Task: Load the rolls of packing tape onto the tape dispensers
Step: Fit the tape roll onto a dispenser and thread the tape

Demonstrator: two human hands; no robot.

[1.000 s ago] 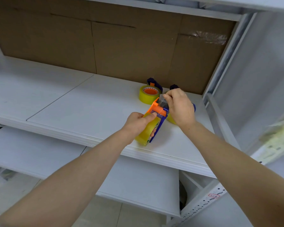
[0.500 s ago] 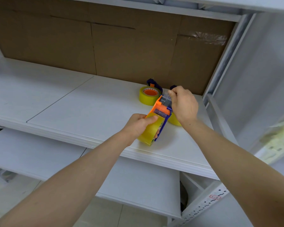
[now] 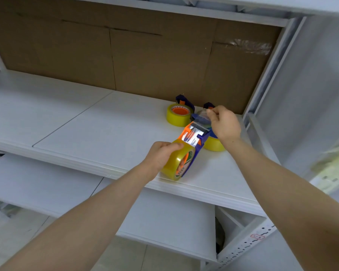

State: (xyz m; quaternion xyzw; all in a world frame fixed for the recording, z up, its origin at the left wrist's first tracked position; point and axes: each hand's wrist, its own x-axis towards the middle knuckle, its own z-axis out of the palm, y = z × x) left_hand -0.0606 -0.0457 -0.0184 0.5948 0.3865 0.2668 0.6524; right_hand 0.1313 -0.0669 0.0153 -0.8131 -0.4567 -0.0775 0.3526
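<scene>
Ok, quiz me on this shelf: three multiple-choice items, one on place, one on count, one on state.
1. Where is the orange-hubbed tape roll?
A. on the lower board
B. on the upper shelf, near the cardboard backing
C. on the floor
2. How many yellow tape rolls are in view?
A. one
B. two
C. three
3. What is the right hand doing?
A. pinching the tape end drawn past the dispenser
B. lying flat
C. holding scissors
Answers:
1 B: it lies just in front of the cardboard.
2 C: the hubbed one, the held roll in the left hand, and a third roll under the right wrist.
3 A: the fingertips meet on the clear strip.
</scene>
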